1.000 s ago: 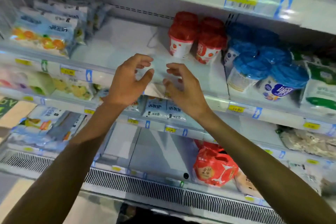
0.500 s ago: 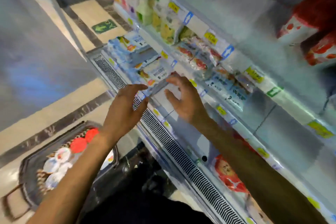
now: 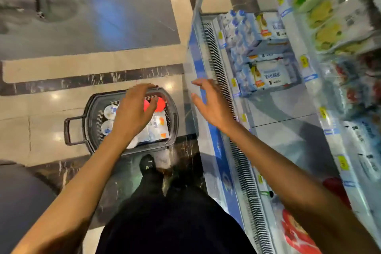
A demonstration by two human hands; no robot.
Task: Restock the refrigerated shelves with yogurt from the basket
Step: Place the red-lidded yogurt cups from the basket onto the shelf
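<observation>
A dark plastic basket (image 3: 89,109) stands on the floor to the left of the refrigerated case. It holds white-lidded yogurt cups (image 3: 109,111), red-lidded cups (image 3: 160,103) and flat white yogurt packs (image 3: 159,126). My left hand (image 3: 134,113) hovers over the basket with spread fingers and holds nothing. My right hand (image 3: 210,103) is open in the air between the basket and the case's front grille (image 3: 243,163). The refrigerated shelves (image 3: 288,107) run down the right side, with a bare stretch on the bottom shelf.
Blue-and-white bottle multipacks (image 3: 266,72) fill the bottom shelf further along. Red packs (image 3: 296,235) lie at the near end. Bagged goods (image 3: 329,33) sit on the upper shelves. My black shoe (image 3: 147,164) stands just behind the basket. Polished tile floor lies to the left.
The view has swung from the shelves down to the floor and basket. Both empty hands came away from the shelf; the left one now hangs over the basket.
</observation>
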